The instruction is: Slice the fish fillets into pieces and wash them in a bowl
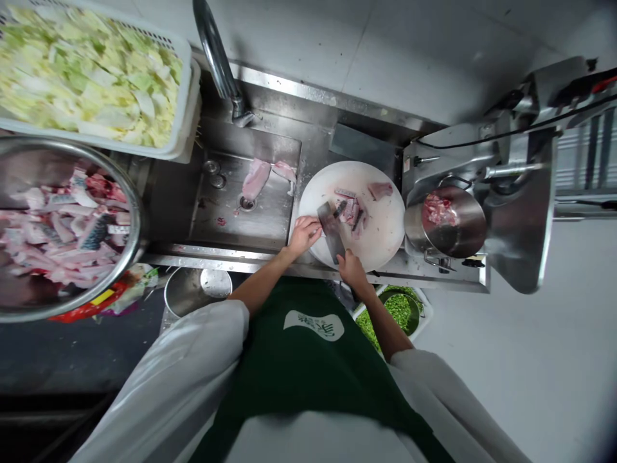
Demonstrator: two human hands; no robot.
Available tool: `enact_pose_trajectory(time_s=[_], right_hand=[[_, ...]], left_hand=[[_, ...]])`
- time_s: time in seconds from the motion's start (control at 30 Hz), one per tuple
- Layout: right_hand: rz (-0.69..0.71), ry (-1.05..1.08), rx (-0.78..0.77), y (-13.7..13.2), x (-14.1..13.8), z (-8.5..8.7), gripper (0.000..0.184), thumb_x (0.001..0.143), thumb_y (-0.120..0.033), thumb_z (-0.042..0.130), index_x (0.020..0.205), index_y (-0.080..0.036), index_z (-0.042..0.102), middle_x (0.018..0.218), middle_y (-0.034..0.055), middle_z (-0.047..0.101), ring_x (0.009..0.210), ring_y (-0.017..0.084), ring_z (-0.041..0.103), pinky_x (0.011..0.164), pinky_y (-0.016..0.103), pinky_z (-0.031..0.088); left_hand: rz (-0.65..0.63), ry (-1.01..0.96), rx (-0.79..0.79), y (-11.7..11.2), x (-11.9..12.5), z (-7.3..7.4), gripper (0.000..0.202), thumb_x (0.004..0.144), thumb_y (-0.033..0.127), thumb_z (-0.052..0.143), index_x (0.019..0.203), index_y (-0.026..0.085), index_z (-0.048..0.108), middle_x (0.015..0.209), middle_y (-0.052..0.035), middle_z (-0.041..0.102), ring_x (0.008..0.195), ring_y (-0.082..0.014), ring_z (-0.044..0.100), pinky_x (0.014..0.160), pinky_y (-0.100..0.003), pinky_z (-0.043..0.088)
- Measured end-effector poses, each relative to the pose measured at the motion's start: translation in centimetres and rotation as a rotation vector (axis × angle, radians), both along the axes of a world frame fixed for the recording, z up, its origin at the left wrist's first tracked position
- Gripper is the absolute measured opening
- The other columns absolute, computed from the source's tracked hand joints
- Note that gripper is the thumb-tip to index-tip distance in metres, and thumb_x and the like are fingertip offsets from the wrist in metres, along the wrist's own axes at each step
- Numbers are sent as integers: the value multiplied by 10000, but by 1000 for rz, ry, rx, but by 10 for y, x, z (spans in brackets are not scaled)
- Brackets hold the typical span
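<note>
Right hand (352, 268) grasps the cleaver (332, 229) beside the fish pieces (351, 212); left hand (303, 233), curled, braces the cutting board (385, 228) at its left edge, grip unclear.

On my feed the cleaver (332, 230) slants across the near-left part of the round white cutting board (383, 241), broad grey face showing. Pinkish meat pieces (351, 212) with dark skin are bunched right beside the blade, with one stray chunk (380, 190) farther back.

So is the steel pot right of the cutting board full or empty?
Partly filled: the steel pot holds a small heap of pink pieces at one side, bare metal showing beside it.
</note>
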State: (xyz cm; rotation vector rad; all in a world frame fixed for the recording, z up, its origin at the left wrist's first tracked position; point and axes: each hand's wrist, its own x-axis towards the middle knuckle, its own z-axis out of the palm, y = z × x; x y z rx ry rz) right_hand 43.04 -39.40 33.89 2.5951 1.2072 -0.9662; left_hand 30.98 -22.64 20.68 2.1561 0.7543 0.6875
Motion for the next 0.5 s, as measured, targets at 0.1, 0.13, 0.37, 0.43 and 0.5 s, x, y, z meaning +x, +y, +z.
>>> enact_pose_trajectory(time_s=[0.1, 0.13, 0.37, 0.43, 0.5], right_hand=[[-31, -94, 159, 29, -1, 18, 343, 1112, -245, 375, 1270, -64, 620, 1009, 195, 754, 994, 305, 736, 850, 337, 511], [-50, -129, 230, 38, -3, 23, 371, 1125, -265, 350, 1293, -62, 611, 1001, 196, 756, 975, 303, 737, 843, 339, 514], [8, -5, 177, 73, -27, 0, 350, 1091, -161, 417, 1350, -34, 615, 1204, 239, 742, 1140, 297, 720, 960, 344, 528], [16, 15, 138, 78, -24, -13, 343, 1093, -176, 430, 1335, -34, 628, 1243, 245, 731, 1171, 298, 709, 991, 345, 519], [11, 16, 139, 85, -17, -20, 343, 1099, -199, 427, 1320, -44, 638, 1255, 241, 730, 1186, 300, 702, 992, 339, 512]], left_hand=[[317, -146, 24, 9, -23, 8, 183, 1055, 315, 571, 1017, 203, 711, 1100, -114, 665, 1107, -253, 612, 1027, -449, 490], [421, -186, 48, 13, -31, 10, 200, 1066, 335, 562, 1020, 196, 698, 1090, -118, 648, 1098, -253, 606, 1017, -447, 491], [95, 16, 77, 1, -27, 4, 167, 1050, 319, 588, 1059, 226, 727, 1166, -101, 688, 1152, -264, 612, 1047, -471, 477], [-20, 60, 64, -4, -15, -2, 158, 1028, 288, 602, 1065, 239, 747, 1189, -99, 700, 1144, -267, 616, 1033, -478, 490], [-37, 69, 64, -6, -10, -8, 166, 1022, 270, 595, 1053, 239, 756, 1188, -101, 708, 1133, -269, 618, 1027, -484, 496]])
